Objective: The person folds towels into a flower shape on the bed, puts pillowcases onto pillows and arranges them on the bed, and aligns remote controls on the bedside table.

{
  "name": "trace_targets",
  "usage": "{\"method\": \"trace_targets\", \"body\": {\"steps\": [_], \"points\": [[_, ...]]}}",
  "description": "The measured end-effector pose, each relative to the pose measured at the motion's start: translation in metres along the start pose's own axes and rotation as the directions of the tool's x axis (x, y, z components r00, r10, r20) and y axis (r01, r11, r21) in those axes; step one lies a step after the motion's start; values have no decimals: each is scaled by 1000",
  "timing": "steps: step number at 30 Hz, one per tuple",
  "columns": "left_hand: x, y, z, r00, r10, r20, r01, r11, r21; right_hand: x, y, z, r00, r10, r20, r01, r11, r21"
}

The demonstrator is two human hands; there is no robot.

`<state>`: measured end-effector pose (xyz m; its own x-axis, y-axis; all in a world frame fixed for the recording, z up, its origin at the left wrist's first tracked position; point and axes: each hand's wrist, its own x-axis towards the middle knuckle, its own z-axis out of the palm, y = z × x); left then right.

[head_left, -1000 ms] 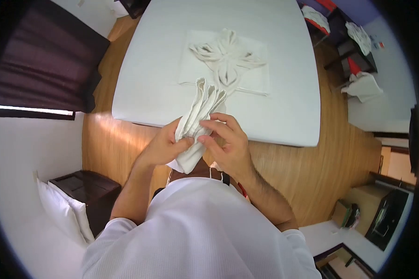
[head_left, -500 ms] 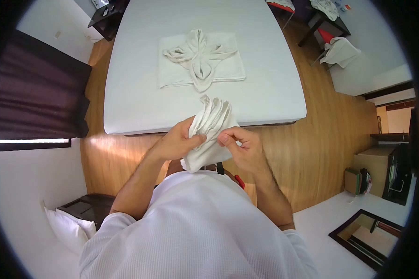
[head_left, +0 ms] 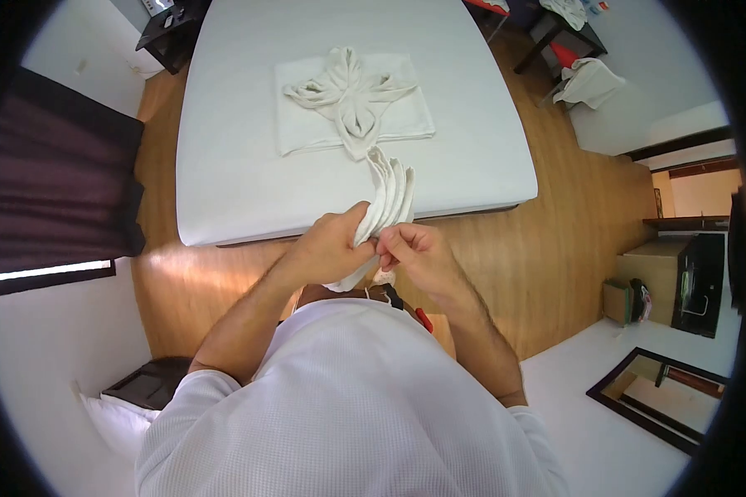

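A white towel point(head_left: 391, 192), gathered into several narrow pleats, is held up in front of my body. My left hand point(head_left: 330, 247) is closed around its gathered middle. Against the right side of that gather, the fingers of my right hand point(head_left: 423, 255) are pinched together, seemingly on the cloth. The pleats fan out above the hands, and the lower part hangs below, partly hidden by them. Beyond it, on the bed point(head_left: 249, 199), a folded white towel point(head_left: 413, 124) lies flat, with a cloth twisted into a four-petal shape point(head_left: 352, 99) on top.
The bed's near edge is just ahead of my hands. A dark curtain point(head_left: 58, 166) hangs at the left. Chairs with white cloth point(head_left: 590, 83) stand by a dark table at the far right. Wooden floor point(head_left: 506, 273) surrounds the bed. A framed mirror point(head_left: 655, 402) is at the lower right.
My left hand has closed tighter round the towel, squeezing its middle narrower. My right hand has shifted slightly left and in against the gather. The view has tilted a little.
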<state>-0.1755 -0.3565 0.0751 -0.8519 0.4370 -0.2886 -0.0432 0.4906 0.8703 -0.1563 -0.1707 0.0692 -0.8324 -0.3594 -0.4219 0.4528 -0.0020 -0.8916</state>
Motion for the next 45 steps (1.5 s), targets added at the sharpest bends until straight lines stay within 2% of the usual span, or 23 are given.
{"method": "trace_targets", "body": {"steps": [4, 7, 10, 13, 15, 17, 19, 20, 21, 22, 23, 25, 27, 30, 32, 33, 34, 35, 36, 38, 41, 44, 45], "points": [[2, -5, -11, 998, -30, 55, 30, 1000, 1, 1, 3, 4, 1000, 26, 3, -26, 1000, 14], [9, -18, -18, 998, 51, 46, -45, 993, -106, -15, -1, 3, 997, 69, -44, -66, 995, 71], [19, -41, -18, 995, 77, 57, -70, 992, -108, -35, 20, -15, 977, 116, -177, -101, 991, 87], [26, -39, -25, 988, -79, 136, 87, 995, -58, -72, 59, -46, 916, 129, -381, -82, 987, 136], [28, -45, -19, 993, -63, 100, 75, 990, -120, -112, 104, -81, 825, 189, -532, -93, 975, 202], [33, -45, -15, 994, -58, 87, 73, 983, -171, -163, 177, -126, 704, 260, -661, -201, 965, 166], [38, -44, -11, 993, -64, 95, 84, 973, -215, -224, 238, -152, 549, 302, -779, -424, 904, 52], [40, -44, -6, 995, -60, 83, 77, 972, -221, -262, 264, -161, 494, 353, -795, -503, 861, 69], [42, -44, 0, 996, -54, 64, 67, 971, -227, -317, 344, -193, 293, 552, -781, -477, 792, 380], [45, -43, 6, 998, -48, 43, 57, 971, -231, -378, 409, -211, 167, 684, -711, -344, 716, 608], [47, -36, 11, 998, -44, 51, 56, 962, -267, -416, 433, -216, 80, 750, -656, -389, 630, 672], [51, -16, 29, 996, -33, 79, 58, 940, -336, -448, 428, -212, 1, 799, -601, -626, 469, 623], [52, 1, 54, 994, 5, 111, 39, 919, -393, -451, 434, -229, 72, 778, -624, -742, 460, 489], [60, 32, 88, 972, 87, 220, 28, 880, -474, -391, 431, -281, 379, 589, -713, -733, 662, 157], [69, 50, 113, 944, 107, 312, 72, 856, -512, -321, 386, -309, 598, 370, -711, -524, 852, 3], [72, 61, 123, 930, 101, 352, 103, 850, -517, -286, 339, -312, 676, 276, -683, -349, 937, 34], [75, 71, 135, 917, 95, 387, 132, 844, -520, -251, 263, -306, 741, 271, -614, -213, 963, 168], [78, 81, 148, 899, 114, 424, 134, 848, -513, -226, 211, -302, 789, 118, -603, -21, 986, 166], [81, 89, 159, 882, 132, 452, 134, 850, -510, -214, 158, -296, 861, -70, -504, 130, 988, 86], [83, 105, 178, 859, 158, 487, 134, 848, -513, -190, 104, -292, 827, -433, -360, 480, 876, 50], [97, 122, 197, 838, 184, 513, 96, 877, -470, -184, 38, -294, 939, -241, -247, 290, 938, 188], [118, 138, 215, 851, 360, 383, -46, 777, -628, -172, 24, -301, 893, -341, -294, 360, 933, 9], [130, 136, 217, 885, 334, 325, -104, 821, -561, -167, 20, -303, 878, -390, -277, 388, 920, -64]]}}
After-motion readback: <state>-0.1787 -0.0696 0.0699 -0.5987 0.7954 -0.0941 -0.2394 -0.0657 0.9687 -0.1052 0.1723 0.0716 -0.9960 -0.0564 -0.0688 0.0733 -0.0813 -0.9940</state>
